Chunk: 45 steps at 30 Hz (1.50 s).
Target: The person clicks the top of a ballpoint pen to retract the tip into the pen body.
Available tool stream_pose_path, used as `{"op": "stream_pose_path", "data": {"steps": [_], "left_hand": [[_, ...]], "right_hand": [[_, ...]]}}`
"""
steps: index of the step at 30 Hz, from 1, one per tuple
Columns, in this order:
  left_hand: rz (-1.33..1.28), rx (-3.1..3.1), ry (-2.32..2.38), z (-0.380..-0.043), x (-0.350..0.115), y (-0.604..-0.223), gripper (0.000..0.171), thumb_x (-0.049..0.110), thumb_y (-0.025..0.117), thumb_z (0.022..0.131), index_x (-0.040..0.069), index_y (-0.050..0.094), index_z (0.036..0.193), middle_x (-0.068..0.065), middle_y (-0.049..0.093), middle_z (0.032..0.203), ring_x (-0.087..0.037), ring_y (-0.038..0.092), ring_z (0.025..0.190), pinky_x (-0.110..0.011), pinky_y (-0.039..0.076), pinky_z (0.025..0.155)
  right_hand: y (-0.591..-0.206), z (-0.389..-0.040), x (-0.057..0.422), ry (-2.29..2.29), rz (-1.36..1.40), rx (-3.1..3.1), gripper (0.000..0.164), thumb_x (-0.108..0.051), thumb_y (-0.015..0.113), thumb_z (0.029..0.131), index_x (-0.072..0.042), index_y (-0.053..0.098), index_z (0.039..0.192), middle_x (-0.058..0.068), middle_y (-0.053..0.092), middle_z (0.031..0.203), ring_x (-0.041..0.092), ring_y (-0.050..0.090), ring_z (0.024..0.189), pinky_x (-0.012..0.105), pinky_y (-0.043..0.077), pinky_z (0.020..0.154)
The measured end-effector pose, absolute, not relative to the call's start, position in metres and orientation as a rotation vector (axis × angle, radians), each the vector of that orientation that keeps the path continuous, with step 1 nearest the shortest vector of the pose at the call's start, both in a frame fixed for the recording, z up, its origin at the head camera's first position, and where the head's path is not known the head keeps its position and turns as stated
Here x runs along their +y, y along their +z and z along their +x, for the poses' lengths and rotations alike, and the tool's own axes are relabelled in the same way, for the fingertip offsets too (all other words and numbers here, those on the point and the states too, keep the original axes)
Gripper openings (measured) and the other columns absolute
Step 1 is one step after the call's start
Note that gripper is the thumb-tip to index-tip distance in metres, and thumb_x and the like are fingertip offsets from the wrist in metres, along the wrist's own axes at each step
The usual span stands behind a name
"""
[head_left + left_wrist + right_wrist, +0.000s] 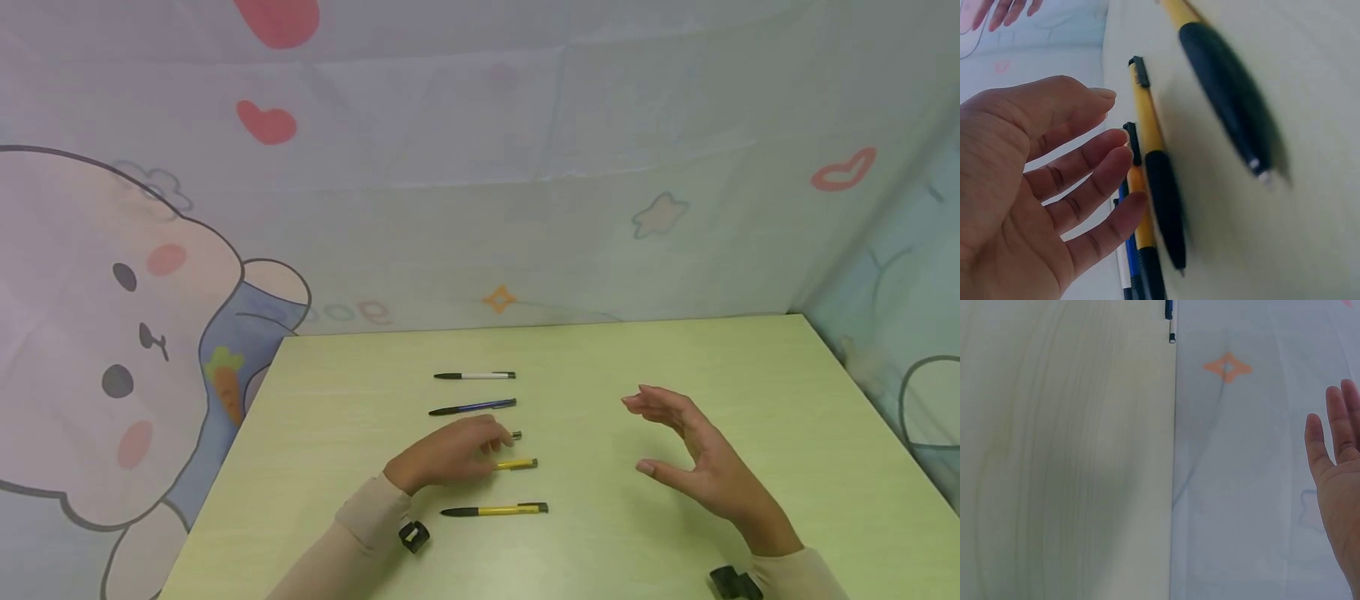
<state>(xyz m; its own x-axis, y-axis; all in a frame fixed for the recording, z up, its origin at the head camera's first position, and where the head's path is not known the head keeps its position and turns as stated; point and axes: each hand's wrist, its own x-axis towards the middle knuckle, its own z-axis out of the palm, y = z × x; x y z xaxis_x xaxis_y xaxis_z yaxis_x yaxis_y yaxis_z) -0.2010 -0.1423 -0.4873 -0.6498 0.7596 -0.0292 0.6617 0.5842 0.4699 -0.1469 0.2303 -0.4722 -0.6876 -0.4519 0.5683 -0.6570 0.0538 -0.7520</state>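
Several click pens with black grips lie in a column on the table, roughly parallel. Farthest back is a white pen [483,376], then a blue pen [480,407]. My left hand [457,450] is over the two pens in front of these, fingers loosely bent and thumb apart. It covers most of an orange-yellow pen [1140,234] and part of a yellow pen [1163,194]. Its fingertips are close by the orange-yellow one; whether they touch cannot be told. Nearest me is another yellow pen [506,510]. My right hand [701,467] hovers at the right, thumb and fingers spread, holding nothing.
The pale yellow-green table [600,542] ends at a printed cloth backdrop [480,233] behind it. More printed cloth hangs along the right side. A black wrist strap piece [414,536] shows by the left sleeve, another [735,583] by the right.
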Motion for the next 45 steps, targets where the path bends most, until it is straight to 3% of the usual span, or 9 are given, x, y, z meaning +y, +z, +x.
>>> {"op": "stream_pose_path", "data": {"steps": [4,11,21,32,37,45], "left_hand": [[1.155,2.57,0.597,-0.199,-0.138,-0.491,0.031,0.008,0.068,0.091,0.011,0.067,0.122,0.001,0.064,0.109,-0.012,0.059,0.097,-0.024,0.051,0.088],[1.168,2.588,0.532,-0.196,-0.131,-0.492,0.03,0.008,0.068,0.089,0.014,0.07,0.119,0.005,0.062,0.102,-0.007,0.054,0.087,-0.02,0.049,0.079],[1.24,2.636,0.424,-0.193,-0.124,-0.492,0.021,0.009,0.069,0.092,0.016,0.071,0.112,0.006,0.059,0.096,-0.006,0.047,0.08,-0.018,0.042,0.068],[1.175,2.641,0.406,-0.195,-0.121,-0.495,0.01,0.012,0.069,0.097,0.019,0.07,0.104,0.011,0.053,0.087,-0.005,0.046,0.077,-0.017,0.042,0.067],[1.152,2.653,0.379,-0.194,-0.119,-0.492,0.01,0.009,0.065,0.098,0.018,0.069,0.098,0.01,0.057,0.09,-0.004,0.049,0.08,-0.017,0.045,0.07],[1.199,2.639,0.377,-0.193,-0.119,-0.489,0.011,0.01,0.062,0.1,0.016,0.071,0.103,0.007,0.063,0.096,-0.005,0.053,0.084,-0.018,0.049,0.077]], "right_hand": [[-0.475,-0.148,0.231,1.692,1.144,-2.135,0.09,0.024,0.074,0.074,0.01,0.03,0.151,0.027,0.05,0.143,0.025,0.05,0.134,0.023,0.037,0.113],[-0.477,-0.15,0.232,1.691,1.17,-2.1,0.091,0.026,0.073,0.072,0.013,0.03,0.15,0.035,0.048,0.14,0.026,0.05,0.135,0.025,0.037,0.114],[-0.469,-0.146,0.228,1.689,1.163,-2.096,0.089,0.027,0.072,0.072,0.013,0.03,0.15,0.031,0.05,0.14,0.026,0.051,0.134,0.024,0.037,0.114],[-0.476,-0.151,0.233,1.685,1.167,-2.104,0.092,0.025,0.074,0.073,0.011,0.029,0.151,0.032,0.049,0.141,0.026,0.049,0.135,0.024,0.037,0.114],[-0.476,-0.151,0.234,1.683,1.167,-2.107,0.091,0.025,0.074,0.073,0.011,0.029,0.151,0.033,0.048,0.141,0.026,0.049,0.135,0.024,0.037,0.114],[-0.476,-0.152,0.236,1.678,1.169,-2.101,0.092,0.027,0.073,0.072,0.013,0.029,0.151,0.034,0.048,0.14,0.025,0.049,0.135,0.024,0.037,0.114]]}}
